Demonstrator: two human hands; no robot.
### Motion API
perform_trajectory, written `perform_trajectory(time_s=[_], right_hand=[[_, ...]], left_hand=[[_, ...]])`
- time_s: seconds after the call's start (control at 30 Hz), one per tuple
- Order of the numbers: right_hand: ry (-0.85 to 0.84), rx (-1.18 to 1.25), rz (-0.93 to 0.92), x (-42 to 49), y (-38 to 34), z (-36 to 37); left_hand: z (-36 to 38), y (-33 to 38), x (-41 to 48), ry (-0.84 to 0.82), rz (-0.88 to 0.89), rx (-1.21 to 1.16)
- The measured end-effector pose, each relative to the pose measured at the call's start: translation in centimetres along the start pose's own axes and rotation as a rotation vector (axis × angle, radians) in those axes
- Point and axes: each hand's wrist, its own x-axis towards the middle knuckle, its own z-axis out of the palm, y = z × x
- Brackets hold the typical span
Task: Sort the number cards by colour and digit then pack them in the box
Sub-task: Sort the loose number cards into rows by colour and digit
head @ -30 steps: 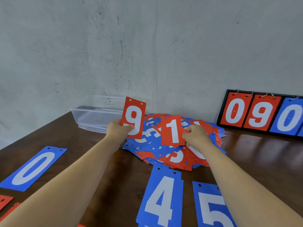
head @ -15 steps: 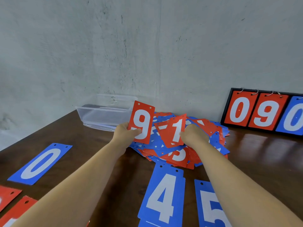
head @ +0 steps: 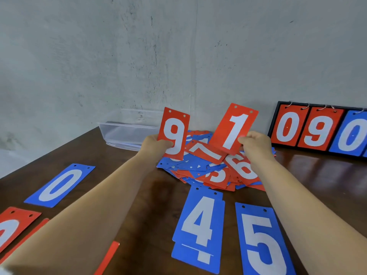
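**Two red cards held up over the heap**

The dark brown wooden table (head: 151,205) ends at a slanting left edge and meets the grey wall (head: 119,56) at the back. Bare wood shows between the forearms and right of the heap. The clear plastic box (head: 121,133) stands against the wall, just behind the left hand (head: 154,144). That hand pinches the lower part of the red card with a white 9 (head: 174,133), thumb across its face, holding it upright. The right hand (head: 256,144), fingers (head: 246,138) curled, grips the lower right edge of the red card with a white 1 (head: 234,130), tilted right. Both cards hang above the mixed heap of red and blue cards (head: 210,171). A blue 0 card (head: 61,185) lies to the left, a blue 4 card (head: 198,229) and a blue 5 card (head: 260,241) lie nearer, and a black-framed flip scoreboard (head: 317,132) stands far right
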Motion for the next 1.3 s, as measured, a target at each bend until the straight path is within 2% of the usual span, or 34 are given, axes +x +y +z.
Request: perform_trajectory(time_s=[0.17, 0.4, 0.57, 0.83, 1.03, 1.17, 1.23, 1.3], right_hand=[[-0.124, 0.08, 0.056, -2.8, -1.5, -0.3], [-0.163, 0.368, 0.064, -9.6, -3.8, 0.5], [-0.192, 0.218, 0.012, -14.9, -4.4, 3.0], [-0.15, 0.263, -0.002, -22.2, -4.7, 4.4], [-0.157, 0.194, -0.027, -26.6, -4.6, 4.9], [-0.119, 0.128, -0.093, -29.2, -4.6, 5.7], [-0.119, 0.135, -0.11, -30.4, -4.8, 6.5], [-0.141, 0.121, -0.13, -31.6, -5.1, 7.4]], left_hand=[[-1.0, 1.1, -1.0, -0.004, -0.014, -0.056], [-3.6, 0.6, -3.4, -0.093, 0.033, -0.053], [-5.5, 0.6, -6.4, -0.238, 0.051, -0.102], [-10.4, -0.8, -10.8, -0.381, 0.065, -0.089], [-12.9, -2.2, -13.8, -0.592, 0.063, -0.057], [-15.0, -2.2, -15.4, -0.507, 0.039, -0.176], [-16.5, -2.1, -15.9, -0.455, 0.125, -0.162], [-18.2, -2.3, -16.2, -0.409, 0.233, -0.047]])
